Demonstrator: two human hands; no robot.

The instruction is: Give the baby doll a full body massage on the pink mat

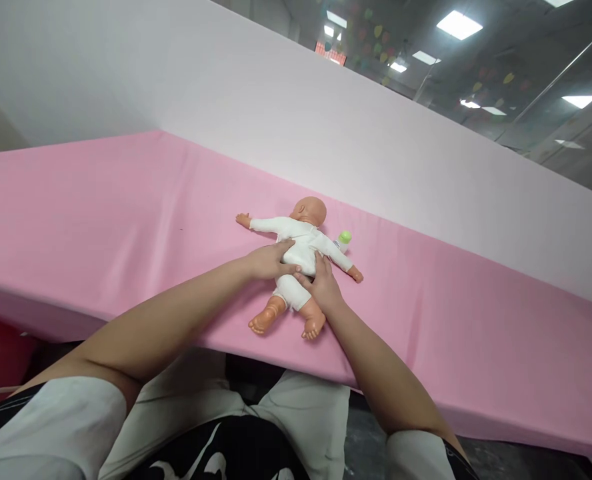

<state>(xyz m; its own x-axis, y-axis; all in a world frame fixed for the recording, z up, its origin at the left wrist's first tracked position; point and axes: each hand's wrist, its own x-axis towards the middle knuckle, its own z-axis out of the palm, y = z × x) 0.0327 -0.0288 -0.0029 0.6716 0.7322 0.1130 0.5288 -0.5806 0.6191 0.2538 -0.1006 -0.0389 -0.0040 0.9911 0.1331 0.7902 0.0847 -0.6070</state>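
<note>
A baby doll (pixel 301 230) in a white top and white shorts lies on the pink-covered table, its arms spread wide and its bare feet towards me. Its bald head is turned away, so the face is hidden. My left hand (pixel 270 261) rests on the left side of the doll's waist, fingers stretched out and thumb apart, pointing inward. On the other side, my right hand (pixel 325 287) lies over the lower back with its fingers extended. Both thumbs nearly meet around the waist of the top.
A small bottle with a green cap (pixel 345 237) lies beside the doll's right-hand arm. The pink cover (pixel 476 333) spans the table up to a white wall (pixel 326 127). Above the wall is a glass pane (pixel 406 40) with reflected ceiling lights. Something red (pixel 1 353) stands at lower left.
</note>
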